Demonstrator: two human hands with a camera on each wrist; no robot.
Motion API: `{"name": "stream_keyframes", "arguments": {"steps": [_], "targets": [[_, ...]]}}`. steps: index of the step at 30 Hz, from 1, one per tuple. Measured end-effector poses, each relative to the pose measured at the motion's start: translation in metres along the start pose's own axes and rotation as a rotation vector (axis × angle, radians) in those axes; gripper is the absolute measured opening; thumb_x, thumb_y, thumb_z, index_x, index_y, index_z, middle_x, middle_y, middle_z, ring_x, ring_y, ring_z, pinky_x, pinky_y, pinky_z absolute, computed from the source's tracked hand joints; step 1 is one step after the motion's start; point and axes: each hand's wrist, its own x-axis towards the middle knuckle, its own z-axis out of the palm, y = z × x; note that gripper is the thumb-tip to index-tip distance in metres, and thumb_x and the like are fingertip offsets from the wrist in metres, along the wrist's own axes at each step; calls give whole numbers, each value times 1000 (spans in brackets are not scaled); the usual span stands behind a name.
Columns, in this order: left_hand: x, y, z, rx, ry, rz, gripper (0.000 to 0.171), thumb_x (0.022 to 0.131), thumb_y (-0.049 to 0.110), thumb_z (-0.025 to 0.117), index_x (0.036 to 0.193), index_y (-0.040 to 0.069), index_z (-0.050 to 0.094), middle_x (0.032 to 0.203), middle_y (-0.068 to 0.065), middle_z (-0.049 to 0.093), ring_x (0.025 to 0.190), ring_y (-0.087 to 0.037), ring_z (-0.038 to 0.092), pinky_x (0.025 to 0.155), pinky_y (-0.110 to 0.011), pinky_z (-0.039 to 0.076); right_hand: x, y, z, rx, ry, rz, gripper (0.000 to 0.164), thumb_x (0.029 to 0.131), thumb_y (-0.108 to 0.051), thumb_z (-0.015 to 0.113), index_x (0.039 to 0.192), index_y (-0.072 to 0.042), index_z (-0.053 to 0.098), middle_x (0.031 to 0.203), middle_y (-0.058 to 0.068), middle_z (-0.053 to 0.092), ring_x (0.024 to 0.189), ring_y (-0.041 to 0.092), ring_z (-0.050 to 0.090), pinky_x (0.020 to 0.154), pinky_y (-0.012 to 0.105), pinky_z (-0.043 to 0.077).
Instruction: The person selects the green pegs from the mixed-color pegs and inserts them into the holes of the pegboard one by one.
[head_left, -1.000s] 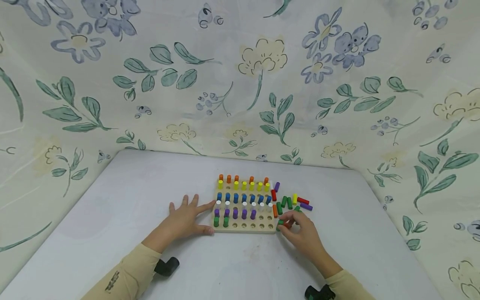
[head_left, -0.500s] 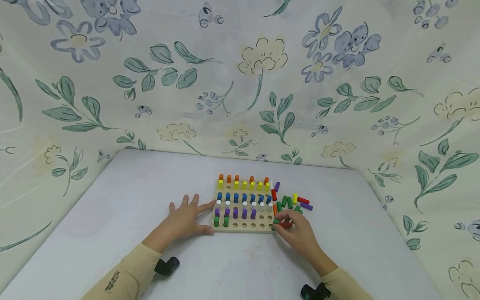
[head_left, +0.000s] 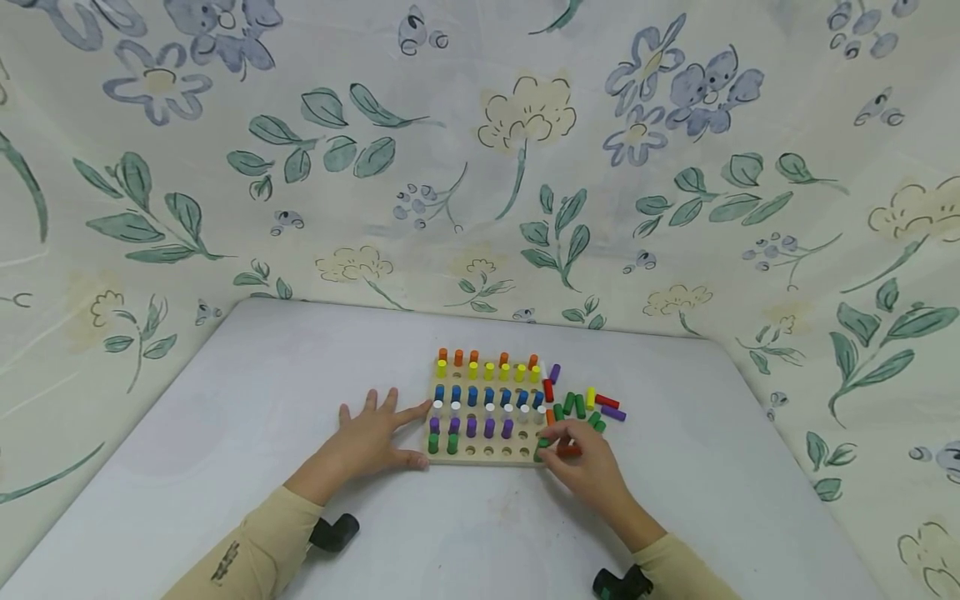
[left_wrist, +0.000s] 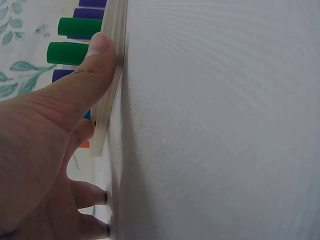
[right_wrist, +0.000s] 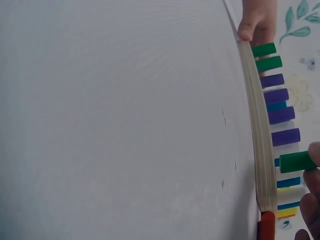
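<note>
A wooden pegboard lies on the white table, holding rows of orange, yellow, blue, white, purple and green pegs. My left hand lies flat beside it, and its thumb presses the board's near left edge next to two standing green pegs. My right hand pinches a green peg over the board's front right corner; in the right wrist view the green peg hangs sideways just above the board. A red peg lies against that corner, below the hand.
Loose pegs in green, red, purple, yellow and orange lie scattered just right of the board. Flowered cloth walls close in the table at the back and sides. Black wrist cameras sit on both forearms.
My right hand has moved left with the green peg, from the loose pile beside the board to its front right corner. The left hand has stayed put.
</note>
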Motion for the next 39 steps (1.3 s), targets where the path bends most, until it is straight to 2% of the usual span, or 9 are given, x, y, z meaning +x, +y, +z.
{"name": "stream_keyframes", "arguments": {"steps": [18, 26, 34, 39], "targets": [[-1, 2, -1, 19, 0, 0, 96, 72, 66, 80, 154, 26, 48, 158, -38, 25, 143, -66, 12, 103, -86, 8, 4, -6, 9, -27, -34, -60, 21, 88, -14, 81, 104, -21, 70, 96, -14, 66, 89, 12, 58, 78, 30, 54], [-1, 1, -1, 18, 9, 9, 96, 72, 66, 80, 153, 26, 48, 158, -38, 26, 143, -66, 13, 103, -87, 8, 6, -11, 14, -27, -66, -39, 20, 90, -16, 80, 104, -24, 70, 96, -18, 64, 89, 13, 58, 78, 29, 51], [-2, 1, -1, -2, 2, 8, 95, 73, 66, 79, 154, 26, 47, 159, -37, 24, 144, -65, 11, 104, -86, 6, 8, -14, 20, -11, -59, -121, 22, 88, -12, 81, 105, -20, 70, 98, -14, 67, 86, 13, 59, 77, 28, 55], [-1, -1, 0, -5, -4, 0, 95, 74, 66, 79, 154, 27, 46, 159, -36, 23, 145, -64, 10, 105, -85, 5, 9, -15, 23, -4, -67, -132, 21, 88, -12, 81, 105, -19, 70, 100, -13, 67, 88, 12, 60, 78, 29, 56]]}}
